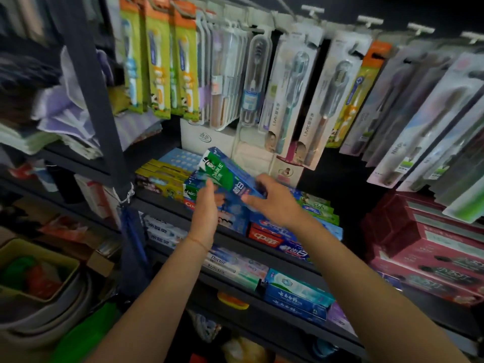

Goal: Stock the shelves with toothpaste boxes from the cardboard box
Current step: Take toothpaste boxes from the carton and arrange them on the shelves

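A green-and-blue toothpaste box (227, 172) is held tilted above the upper shelf (162, 204) of a dark shelving unit, its far end raised toward the back and its near end lower to the right. The right hand (275, 199) is curled round the near end of this box, with the fingers (259, 179) over the top and the thumb at the lower edge. The left hand (207, 205) is held flat and upright just beside the box's left side, its fingers straight and its fingertips touching or almost touching the box; nothing is grasped by it.

Below the held box, other toothpaste boxes (272, 233) in blue, red and green are stacked on the same shelf. Yellow boxes (163, 179) are lined up at the left end of that shelf. On the shelf beneath, pale boxes (230, 268) and blue boxes (296, 293) are laid flat.

Packaged toothbrushes (288, 95) are hung in rows on hooks across the wall above. Dark red cartons (429, 247) are stacked at the right. Folded cloths (68, 111) are piled on a shelf at the left, and a yellow-rimmed tub (39, 268) is seen at the lower left. The cardboard box cannot be made out.
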